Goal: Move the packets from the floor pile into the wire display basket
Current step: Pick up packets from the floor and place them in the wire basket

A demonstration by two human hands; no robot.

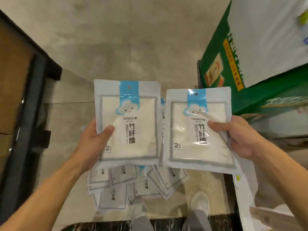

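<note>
1. Packets: the left hand (93, 144) grips one packet (127, 120) by its left edge at mid-frame, thumb across the front; the right hand (240, 135) pinches a second packet (198, 129) beside it.
2. Both are lifted clear of the floor pile (138, 182) at lower centre; carrying them to the basket looks next, though no wire basket is in view.
3. A green carton (236, 67) crowds the upper right and a dark shelf frame (28, 90) the left; bare floor (116, 39) lies open ahead.

Two packets (127, 124) (198, 130) side by side above the floor pile (138, 184).
</note>
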